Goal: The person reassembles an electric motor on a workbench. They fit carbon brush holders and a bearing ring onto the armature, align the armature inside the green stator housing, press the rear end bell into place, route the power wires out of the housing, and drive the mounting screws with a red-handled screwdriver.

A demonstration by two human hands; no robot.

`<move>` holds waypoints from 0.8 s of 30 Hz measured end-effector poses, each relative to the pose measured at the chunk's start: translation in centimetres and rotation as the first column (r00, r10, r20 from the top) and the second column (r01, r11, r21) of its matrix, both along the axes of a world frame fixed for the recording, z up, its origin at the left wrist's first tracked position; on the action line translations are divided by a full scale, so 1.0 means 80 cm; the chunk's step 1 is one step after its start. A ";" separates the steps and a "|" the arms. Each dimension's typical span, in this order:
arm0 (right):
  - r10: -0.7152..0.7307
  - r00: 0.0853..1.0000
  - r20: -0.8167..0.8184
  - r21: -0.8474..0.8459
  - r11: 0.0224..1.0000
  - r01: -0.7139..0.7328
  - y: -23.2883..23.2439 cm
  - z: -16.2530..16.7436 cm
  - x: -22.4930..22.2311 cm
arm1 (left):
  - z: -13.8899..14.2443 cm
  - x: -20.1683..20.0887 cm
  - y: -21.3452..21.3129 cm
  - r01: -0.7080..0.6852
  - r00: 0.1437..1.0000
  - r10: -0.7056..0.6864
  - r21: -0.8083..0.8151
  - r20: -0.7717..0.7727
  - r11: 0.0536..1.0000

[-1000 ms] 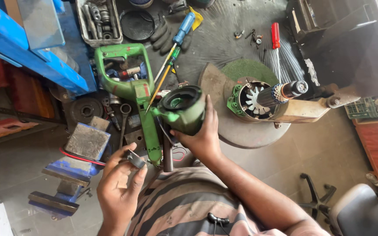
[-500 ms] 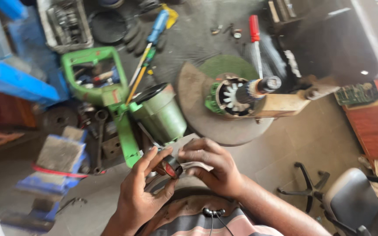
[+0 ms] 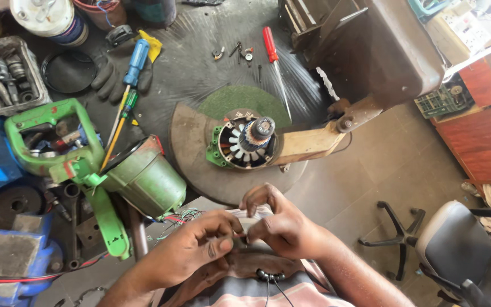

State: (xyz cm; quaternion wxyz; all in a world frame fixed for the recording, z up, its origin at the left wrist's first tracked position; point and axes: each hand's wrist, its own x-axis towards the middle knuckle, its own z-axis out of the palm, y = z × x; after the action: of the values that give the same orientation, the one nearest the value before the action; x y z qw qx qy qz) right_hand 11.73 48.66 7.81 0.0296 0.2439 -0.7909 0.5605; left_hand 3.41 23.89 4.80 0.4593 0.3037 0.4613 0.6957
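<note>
1. The left hand [image 3: 191, 253] and the right hand [image 3: 282, 224] meet close to the person's chest, fingers pinched narrow around a small pale part [image 3: 244, 219] held between them; what the part is, I cannot tell.
2. Thin coloured wires [image 3: 180, 218] run from the hands toward the green motor housing [image 3: 146, 176], which lies just to the left on the floor.
3. Beyond the hands, a rotor [image 3: 248, 142] sits on a round disc [image 3: 194, 148].
4. A red screwdriver [image 3: 272, 57] and a blue screwdriver [image 3: 132, 71] lie farther off.
</note>
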 end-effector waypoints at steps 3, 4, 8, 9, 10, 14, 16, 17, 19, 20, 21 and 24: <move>0.127 0.992 0.008 -0.160 0.979 -0.124 0.040 0.001 0.001 | 0.010 -0.003 0.033 0.144 0.966 -0.132 -0.037 0.222 0.989; 0.122 0.992 -0.026 -0.199 0.972 -0.125 0.051 0.000 -0.001 | 0.016 -0.006 0.043 0.111 0.979 -0.105 -0.027 0.175 0.993; 0.049 0.984 -0.172 -0.269 0.958 -0.095 0.099 -0.001 -0.023 | 0.059 -0.016 0.097 0.021 0.994 0.006 -0.248 0.108 0.968; 0.024 0.978 -0.208 -0.267 0.960 -0.081 0.112 -0.001 -0.031 | 0.073 -0.019 0.110 -0.063 0.998 0.059 -0.242 -0.022 0.968; 0.004 0.972 -0.236 -0.246 0.967 -0.064 0.124 0.001 -0.039 | 0.089 -0.026 0.120 -0.144 0.981 0.109 -0.223 -0.160 0.964; -0.075 0.890 -0.449 -0.138 0.990 0.014 0.169 0.008 -0.076 | 0.145 -0.048 0.173 -0.380 0.762 0.094 -0.326 -0.641 0.866; -0.099 0.812 -0.575 -0.086 0.994 0.061 0.188 0.010 -0.095 | 0.161 -0.053 0.201 -0.478 0.603 0.084 -0.276 -0.793 0.834; -0.111 0.772 -0.626 -0.068 0.994 0.087 0.197 0.011 -0.104 | 0.166 -0.057 0.211 -0.518 0.516 0.068 -0.247 -0.854 0.819; -0.131 0.736 -0.665 -0.045 0.990 0.136 0.207 0.009 -0.115 | 0.170 -0.068 0.225 -0.536 0.511 0.100 -0.226 -0.854 0.813; -0.139 0.736 -0.663 -0.034 0.987 0.156 0.210 0.007 -0.119 | 0.168 -0.071 0.231 -0.544 0.506 0.117 -0.211 -0.855 0.812; -0.146 0.727 -0.671 -0.024 0.984 0.176 0.212 0.004 -0.122 | 0.166 -0.074 0.234 -0.556 0.521 0.132 -0.218 -0.843 0.802; -0.186 0.684 -0.705 -0.016 0.969 0.247 0.213 -0.005 -0.128 | 0.152 -0.089 0.238 -0.564 0.481 0.151 -0.173 -0.864 0.808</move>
State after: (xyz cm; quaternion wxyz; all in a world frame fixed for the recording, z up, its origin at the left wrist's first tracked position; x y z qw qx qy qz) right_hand 1.50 65.71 7.39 0.3836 0.3442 -0.7650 0.3861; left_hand -3.70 42.94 16.99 0.0870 0.3718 0.8162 0.4336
